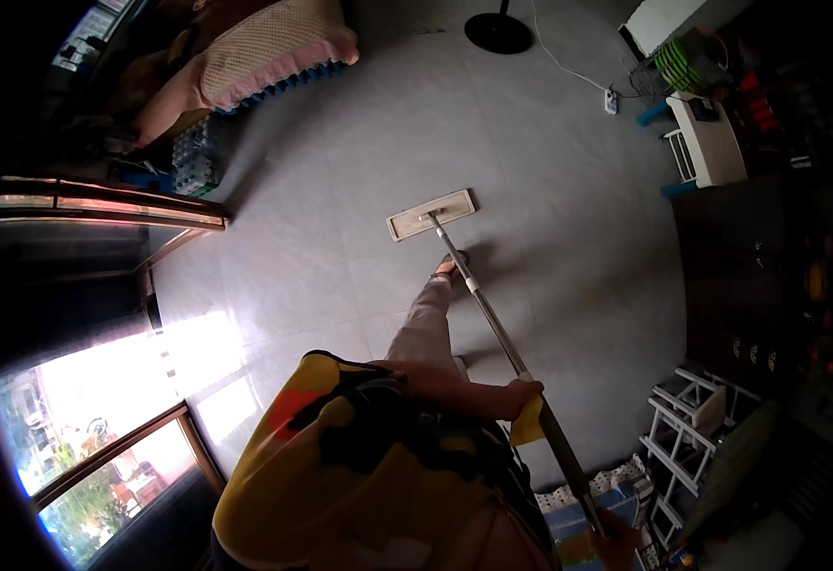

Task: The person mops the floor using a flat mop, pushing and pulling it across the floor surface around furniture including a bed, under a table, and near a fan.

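Note:
A flat mop (499, 328) slants across the view, its long metal pole running from the lower right up to a beige rectangular head (455, 205) lying on the grey floor. My left hand (523, 396) wraps round the middle of the pole, its arm reaching across my body. Farther down the pole, near its upper end, my right hand (614, 542) is closed round it in dim light. Something yellow (529, 424) hangs just below my left hand. One foot (453, 264) in a dark shoe stands just behind the mop head.
A round black stand base (498, 33) and a white cord with a power strip (611, 101) lie ahead. On the right are a small white table (709, 143), a dark cabinet (731, 276) and a white metal rack (683, 428). A cushioned seat (269, 52) and glass door (112, 452) are left.

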### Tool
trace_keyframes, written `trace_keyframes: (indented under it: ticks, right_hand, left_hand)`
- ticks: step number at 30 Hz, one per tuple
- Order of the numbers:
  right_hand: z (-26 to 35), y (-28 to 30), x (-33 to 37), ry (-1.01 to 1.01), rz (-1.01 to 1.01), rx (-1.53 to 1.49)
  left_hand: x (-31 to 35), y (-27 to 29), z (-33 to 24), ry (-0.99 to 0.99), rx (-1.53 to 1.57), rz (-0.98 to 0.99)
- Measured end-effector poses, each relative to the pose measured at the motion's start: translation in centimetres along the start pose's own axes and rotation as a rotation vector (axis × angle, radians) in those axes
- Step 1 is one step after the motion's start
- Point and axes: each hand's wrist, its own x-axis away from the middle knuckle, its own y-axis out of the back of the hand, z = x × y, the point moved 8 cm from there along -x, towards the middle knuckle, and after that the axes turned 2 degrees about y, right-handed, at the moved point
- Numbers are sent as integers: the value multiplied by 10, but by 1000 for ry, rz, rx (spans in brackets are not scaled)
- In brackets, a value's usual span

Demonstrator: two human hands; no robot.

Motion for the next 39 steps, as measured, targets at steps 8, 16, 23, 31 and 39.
trace_keyframes:
  ticks: [8, 16, 23, 31, 39]
  right_hand:
    - [-11, -52, -35, -50, -55, -286]
    - [111, -118, -200, -152, -37, -586]
    - [216, -173, -372, 4, 71, -866]
    - [242, -152, -440, 165, -207, -549]
    - [121, -83, -163, -58, -169, -463]
  left_hand:
    - [-30, 42, -61, -103, -100, -164]
    - [-9, 96, -270, -331, 331, -122]
    - [9, 183, -486, -720, -85, -408]
    - [12, 131, -506, -598, -13, -3]
    - [-19, 137, -394, -355, 145, 44]
